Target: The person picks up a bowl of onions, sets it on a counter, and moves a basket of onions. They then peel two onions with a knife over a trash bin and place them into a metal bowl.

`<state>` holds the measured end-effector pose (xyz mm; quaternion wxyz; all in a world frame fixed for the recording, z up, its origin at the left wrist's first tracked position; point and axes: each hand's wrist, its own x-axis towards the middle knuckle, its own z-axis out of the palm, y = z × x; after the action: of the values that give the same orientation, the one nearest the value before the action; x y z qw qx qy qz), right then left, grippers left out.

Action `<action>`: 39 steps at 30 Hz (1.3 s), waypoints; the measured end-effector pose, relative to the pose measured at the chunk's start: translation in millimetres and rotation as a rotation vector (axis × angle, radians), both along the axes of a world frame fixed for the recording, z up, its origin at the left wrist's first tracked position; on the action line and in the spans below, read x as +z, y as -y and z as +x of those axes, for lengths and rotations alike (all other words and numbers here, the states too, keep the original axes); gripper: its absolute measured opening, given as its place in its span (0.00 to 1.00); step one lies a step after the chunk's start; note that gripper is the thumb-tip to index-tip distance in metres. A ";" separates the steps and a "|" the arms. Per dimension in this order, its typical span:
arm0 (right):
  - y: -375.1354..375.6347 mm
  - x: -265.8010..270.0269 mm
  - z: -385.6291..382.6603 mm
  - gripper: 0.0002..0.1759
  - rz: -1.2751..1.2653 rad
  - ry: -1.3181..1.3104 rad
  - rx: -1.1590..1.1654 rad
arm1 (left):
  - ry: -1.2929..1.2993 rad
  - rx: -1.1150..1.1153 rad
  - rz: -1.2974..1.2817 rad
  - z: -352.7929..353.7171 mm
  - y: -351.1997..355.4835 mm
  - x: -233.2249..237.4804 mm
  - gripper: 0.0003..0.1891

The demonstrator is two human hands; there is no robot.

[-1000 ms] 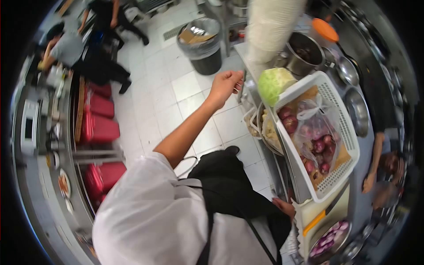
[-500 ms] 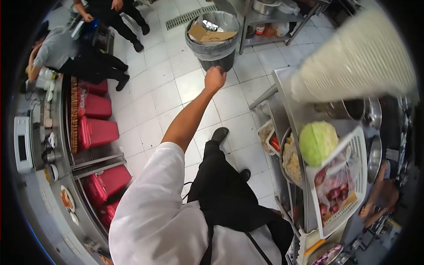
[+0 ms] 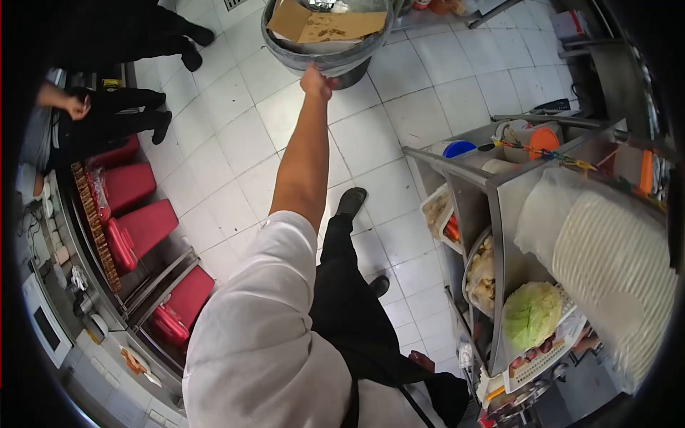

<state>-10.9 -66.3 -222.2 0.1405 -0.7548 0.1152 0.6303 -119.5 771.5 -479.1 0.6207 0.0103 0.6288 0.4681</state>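
My left hand [image 3: 316,82] is stretched far forward in a white sleeve, its fingers curled closed. It overlaps the near rim of the trash bin [image 3: 355,74], a dark round bin with a grey liner and torn brown cardboard on top. What the fingers hold, if anything, I cannot tell. Down by the black apron [image 3: 357,321], a small part of my right hand [image 3: 421,361] shows, its fingers mostly hidden. My dark shoe [image 3: 352,202] is on the white floor tiles.
At right, a metal shelf carries a cabbage [image 3: 531,315], a bagged stack of white containers [image 3: 606,264] and a white basket [image 3: 531,371] with red onions. Red bins [image 3: 143,228] sit under the left counter. Two people [image 3: 107,114] stand at upper left.
The view has shifted forward, and the trash bin looks larger and nearer. My left hand has gone from in front of the bin's lower body to its rim. The container stack appears lower right.
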 end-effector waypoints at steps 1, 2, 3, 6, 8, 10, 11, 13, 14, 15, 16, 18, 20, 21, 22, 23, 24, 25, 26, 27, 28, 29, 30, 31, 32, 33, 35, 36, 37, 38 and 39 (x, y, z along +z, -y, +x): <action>-26.4 17.3 -6.1 0.25 -0.035 0.075 -0.002 | -0.016 0.005 0.007 -2.7 -6.9 -2.9 0.25; -61.6 38.1 -12.9 0.24 -0.070 0.149 -0.004 | -0.032 0.009 0.016 -3.2 -15.4 0.6 0.25; -67.0 41.2 -12.3 0.24 -0.072 0.148 -0.036 | -0.049 0.011 0.021 -5.2 -20.3 1.5 0.26; -78.1 47.2 -17.6 0.23 -0.084 0.148 -0.109 | -0.034 -0.030 0.006 -6.8 -37.0 -7.3 0.31; -85.8 49.1 -19.7 0.22 -0.098 0.156 -0.108 | -0.029 0.000 -0.031 -3.9 -43.1 -5.2 0.37; -84.4 49.8 -26.7 0.22 -0.093 0.185 -0.135 | -0.047 0.020 -0.094 -1.7 -49.1 -3.3 0.42; -83.7 48.3 -29.7 0.22 -0.087 0.196 -0.145 | -0.070 0.029 -0.137 -3.2 -54.1 -3.4 0.44; -80.2 43.6 -31.4 0.22 -0.092 0.186 -0.139 | -0.104 0.040 -0.180 -0.2 -56.6 -1.4 0.46; -76.1 44.0 -35.7 0.22 -0.099 0.174 -0.139 | -0.118 0.038 -0.187 -0.9 -52.4 -0.3 0.46; -77.3 44.2 -39.8 0.22 -0.113 0.174 -0.133 | -0.134 0.035 -0.193 -1.9 -47.0 4.1 0.46; -81.4 42.1 -41.9 0.22 -0.123 0.177 -0.128 | -0.198 0.062 -0.197 4.1 -38.3 7.9 0.47; -68.2 37.3 -46.2 0.21 -0.096 0.191 -0.120 | -0.256 0.054 -0.219 7.8 -15.3 15.8 0.48; -51.3 32.4 -52.3 0.20 -0.056 0.236 -0.113 | -0.289 0.010 -0.232 6.3 10.8 12.3 0.47; -44.2 31.3 -54.9 0.20 -0.041 0.258 -0.113 | -0.304 -0.021 -0.238 4.7 23.9 6.8 0.47; -40.1 31.3 -55.2 0.20 -0.046 0.263 -0.113 | -0.319 -0.019 -0.253 0.4 41.2 4.4 0.46; -54.8 42.4 -54.4 0.21 -0.055 0.282 -0.116 | -0.330 -0.012 -0.271 -3.2 56.6 -1.2 0.46; -54.5 42.0 -55.7 0.21 -0.032 0.315 -0.086 | -0.343 -0.016 -0.283 -6.3 72.7 -6.2 0.45; -50.7 44.1 -56.1 0.21 -0.014 0.354 -0.059 | -0.358 -0.028 -0.292 -11.2 91.2 -10.4 0.45; -51.7 49.5 -56.7 0.20 -0.014 0.373 -0.014 | -0.405 -0.127 -0.281 -18.0 109.6 -18.3 0.44; -57.8 57.4 -51.0 0.20 -0.013 0.402 0.029 | -0.456 -0.257 -0.257 -27.1 128.2 -23.3 0.43; -63.6 72.6 -46.7 0.20 0.065 0.425 0.032 | -0.533 -0.422 -0.217 -35.8 146.8 -26.9 0.42; -66.5 85.0 -40.8 0.19 0.122 0.442 0.029 | -0.636 -0.611 -0.167 -44.2 167.3 -31.6 0.41; -73.2 100.3 -30.3 0.18 0.175 0.451 0.041 | -0.766 -0.815 -0.098 -54.9 183.4 -36.0 0.40; -76.4 121.3 -20.1 0.17 0.226 0.460 0.057 | -0.911 -1.015 -0.024 -64.1 201.8 -39.1 0.39; -71.2 139.3 -11.1 0.16 0.263 0.467 0.021 | -1.045 -1.182 0.046 -70.2 222.2 -38.8 0.38; -66.6 157.3 -1.1 0.15 0.309 0.476 -0.005 | -1.146 -1.311 0.101 -74.8 241.3 -34.7 0.37; -52.7 196.4 16.3 0.13 0.370 0.493 -0.146 | -1.296 -1.490 0.169 -82.7 285.0 -26.0 0.35; -35.7 212.3 22.2 0.13 0.439 0.533 -0.204 | -1.352 -1.542 0.196 -87.5 308.8 -19.1 0.34; -12.6 224.7 31.1 0.13 0.511 0.570 -0.254 | -1.396 -1.583 0.225 -89.2 332.1 -10.8 0.34; 18.4 227.3 48.5 0.12 0.566 0.695 -0.171 | -1.437 -1.615 0.246 -89.6 357.7 -7.2 0.33; 48.6 229.6 60.6 0.11 0.611 0.807 -0.096 | -1.463 -1.636 0.258 -90.8 383.9 -3.5 0.32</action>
<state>49.7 -114.8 7.4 0.4169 -0.8565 -0.1032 0.2863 -210.3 387.6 -482.6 0.2155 0.7622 0.5940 -0.1408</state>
